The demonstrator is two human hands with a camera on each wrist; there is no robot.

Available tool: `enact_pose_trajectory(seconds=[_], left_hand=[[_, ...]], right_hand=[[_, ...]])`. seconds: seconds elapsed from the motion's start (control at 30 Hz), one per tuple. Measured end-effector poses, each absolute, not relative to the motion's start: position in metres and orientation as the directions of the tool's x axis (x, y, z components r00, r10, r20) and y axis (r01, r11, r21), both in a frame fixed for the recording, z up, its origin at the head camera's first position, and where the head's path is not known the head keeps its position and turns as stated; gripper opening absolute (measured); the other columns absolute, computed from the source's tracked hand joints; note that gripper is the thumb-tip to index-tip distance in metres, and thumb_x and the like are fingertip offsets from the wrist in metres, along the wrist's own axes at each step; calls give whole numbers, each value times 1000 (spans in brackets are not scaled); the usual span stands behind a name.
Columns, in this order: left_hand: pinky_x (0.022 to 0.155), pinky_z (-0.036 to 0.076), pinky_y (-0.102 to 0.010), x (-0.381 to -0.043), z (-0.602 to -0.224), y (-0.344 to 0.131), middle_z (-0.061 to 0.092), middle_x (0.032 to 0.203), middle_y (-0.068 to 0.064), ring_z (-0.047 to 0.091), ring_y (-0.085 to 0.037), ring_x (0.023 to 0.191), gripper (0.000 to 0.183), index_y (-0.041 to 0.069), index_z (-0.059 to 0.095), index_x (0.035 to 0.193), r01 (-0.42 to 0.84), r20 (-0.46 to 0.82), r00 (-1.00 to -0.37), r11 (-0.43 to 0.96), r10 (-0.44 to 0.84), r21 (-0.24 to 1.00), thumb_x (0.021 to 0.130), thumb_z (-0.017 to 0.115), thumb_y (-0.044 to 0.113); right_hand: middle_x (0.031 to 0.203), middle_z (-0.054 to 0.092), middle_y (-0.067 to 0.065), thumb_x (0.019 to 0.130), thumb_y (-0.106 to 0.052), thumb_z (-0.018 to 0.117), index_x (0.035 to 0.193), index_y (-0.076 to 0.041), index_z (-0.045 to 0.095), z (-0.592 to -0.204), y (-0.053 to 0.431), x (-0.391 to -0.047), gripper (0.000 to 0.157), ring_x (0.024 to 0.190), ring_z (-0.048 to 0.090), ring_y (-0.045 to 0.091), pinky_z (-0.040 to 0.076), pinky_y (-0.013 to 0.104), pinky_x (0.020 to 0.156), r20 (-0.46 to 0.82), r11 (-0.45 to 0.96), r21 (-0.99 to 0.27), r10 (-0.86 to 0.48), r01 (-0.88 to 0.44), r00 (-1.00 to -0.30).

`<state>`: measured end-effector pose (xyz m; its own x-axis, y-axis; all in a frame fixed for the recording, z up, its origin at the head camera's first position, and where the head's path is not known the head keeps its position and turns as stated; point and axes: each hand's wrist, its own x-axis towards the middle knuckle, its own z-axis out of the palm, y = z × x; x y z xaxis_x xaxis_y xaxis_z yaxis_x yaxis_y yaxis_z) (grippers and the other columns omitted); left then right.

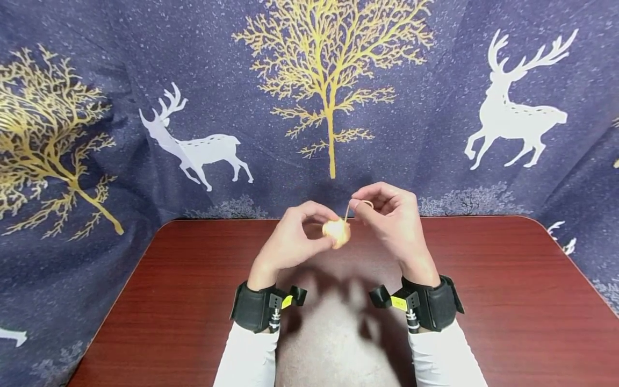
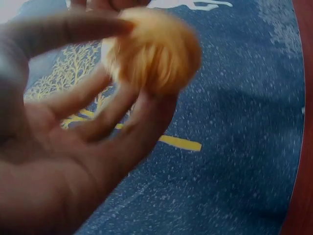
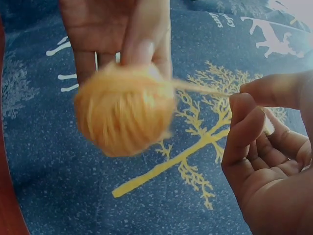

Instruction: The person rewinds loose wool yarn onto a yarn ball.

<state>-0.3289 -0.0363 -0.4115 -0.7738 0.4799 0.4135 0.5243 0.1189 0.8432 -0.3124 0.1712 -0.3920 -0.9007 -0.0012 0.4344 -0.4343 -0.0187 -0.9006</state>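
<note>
A small ball of yellow-orange yarn is held up above the far part of the table. My left hand grips it between thumb and fingers; in the left wrist view the wound yarn ball looks blurred at the fingertips. Just to the right, my right hand pinches the yarn strand between thumb and index finger. In the right wrist view that strand runs taut from the top of the ball to the pinching fingertips, the other fingers curled in. A short loop of yarn shows beyond the pinch in the head view.
Below the hands lies a reddish-brown wooden table with a bright glare patch near its front middle. Behind it hangs a dark blue cloth printed with gold trees and white deer. Both wrists wear black straps with small cameras.
</note>
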Motion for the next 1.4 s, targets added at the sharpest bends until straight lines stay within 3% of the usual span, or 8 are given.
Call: enact_pose_trajectory(seconds=[0.17, 0.33, 0.53, 0.77, 0.9, 1.07, 1.4], left_hand=[[95, 56, -45, -327, -409, -40, 63, 114, -18, 66, -26, 105, 37, -9, 65, 113, 415, 414, -638, -163, 649, 895, 79, 77, -14], [95, 56, -40, -325, -406, -42, 61, 117, -15, 62, -24, 107, 36, -5, 66, 112, 298, 499, -604, -405, 621, 864, 79, 76, -12], [90, 55, -29, -325, -406, -39, 65, 115, -8, 63, -20, 104, 41, 9, 71, 111, 310, 595, -660, -556, 458, 771, 76, 69, -11], [85, 57, -26, -325, -404, -31, 70, 112, -9, 66, -19, 101, 41, 5, 71, 113, 263, 556, -791, -679, 255, 685, 79, 57, -15], [85, 58, -25, -324, -401, -27, 70, 111, -9, 66, -18, 101, 39, 4, 70, 111, 246, 481, -862, -700, 158, 670, 82, 54, -18], [85, 59, -27, -323, -399, -21, 70, 108, -11, 68, -19, 99, 36, 4, 71, 106, 275, 406, -913, -665, 46, 694, 83, 57, -20], [79, 59, -25, -323, -399, -12, 70, 104, -9, 69, -18, 95, 33, 1, 71, 104, 419, 445, -892, -512, -77, 750, 77, 67, -19]], right_hand=[[67, 65, 3, 87, 3, 74, 95, 6, 71, -394, 173, -316, 9, 55, 55, 11, 47, 21, 51, 436, -27, -899, 12, -437, -900], [75, 68, 6, 88, 2, 74, 96, 4, 72, -395, 173, -317, 8, 62, 62, 12, 55, 24, 58, 401, -47, -915, -32, -400, -915], [84, 72, 4, 89, 2, 73, 99, 7, 71, -396, 169, -317, 11, 69, 64, 12, 54, 23, 62, 386, 1, -922, -109, -388, -916], [82, 71, 6, 87, 4, 73, 99, 7, 69, -393, 164, -313, 12, 68, 66, 17, 58, 27, 62, 341, 19, -935, -234, -355, -910], [81, 70, 14, 87, -1, 75, 95, 2, 70, -392, 161, -311, 10, 66, 65, 17, 56, 27, 56, 321, 80, -934, -234, -347, -918], [78, 69, 12, 88, -4, 76, 95, -2, 72, -389, 162, -308, 8, 64, 65, 19, 55, 28, 54, 332, 99, -928, -225, -360, -916], [80, 70, 7, 88, -2, 75, 97, 0, 72, -388, 163, -309, 9, 65, 65, 20, 53, 26, 55, 361, 66, -923, -182, -378, -915]])
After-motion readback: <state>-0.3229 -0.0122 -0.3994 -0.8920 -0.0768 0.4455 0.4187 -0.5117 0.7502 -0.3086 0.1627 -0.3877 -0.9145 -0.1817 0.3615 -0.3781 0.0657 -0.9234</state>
